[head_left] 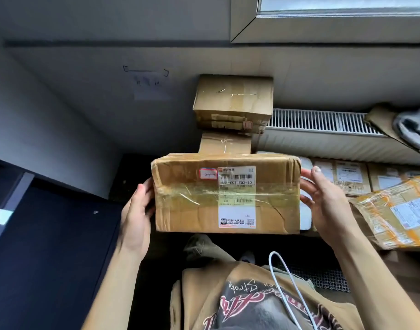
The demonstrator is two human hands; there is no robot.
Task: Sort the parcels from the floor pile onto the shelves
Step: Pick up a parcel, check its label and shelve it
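In mid-air, one parcel (192,203): left hand (136,208) tight around its edge, right hand (328,206) flat-fingered alongside.

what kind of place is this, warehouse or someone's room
Probably a small parcel sorting or pickup room: a cardboard parcel with a barcode label being held, stacked boxes against the wall, and more labelled parcels lined below a radiator.

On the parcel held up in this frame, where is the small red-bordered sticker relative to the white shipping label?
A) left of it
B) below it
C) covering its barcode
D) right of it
A: on the parcel, the red-bordered sticker sits just left of the white shipping label, near its top.
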